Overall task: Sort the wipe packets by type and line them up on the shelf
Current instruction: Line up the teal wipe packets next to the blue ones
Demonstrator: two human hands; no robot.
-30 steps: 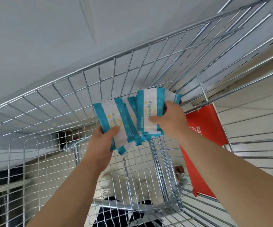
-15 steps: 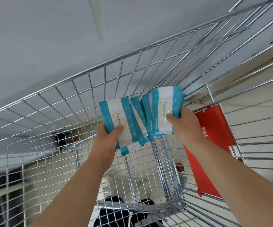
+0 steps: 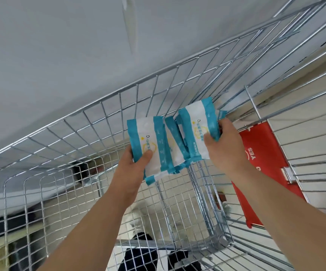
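Several white wipe packets with teal stripes stand in a row on the wire shelf [image 3: 99, 137], leaning against its back rail. My left hand [image 3: 132, 169] grips the leftmost packet [image 3: 148, 141] from below, thumb on its front. My right hand [image 3: 224, 147] grips the rightmost packet [image 3: 197, 130], thumb across its face and fingers behind. Between them, a middle packet [image 3: 174, 147] shows only as a narrow strip. All packets in view look like the same type.
A white wall [image 3: 80, 55] rises behind the shelf. More wire baskets [image 3: 295, 94] stretch to the right, with a red sign [image 3: 260, 159] hanging beneath. A wire-mesh front panel [image 3: 60, 202] lies below my arms.
Both hands have shifted the packets rightward and slightly up along the back rail. The right packet has tilted a little more to the right.
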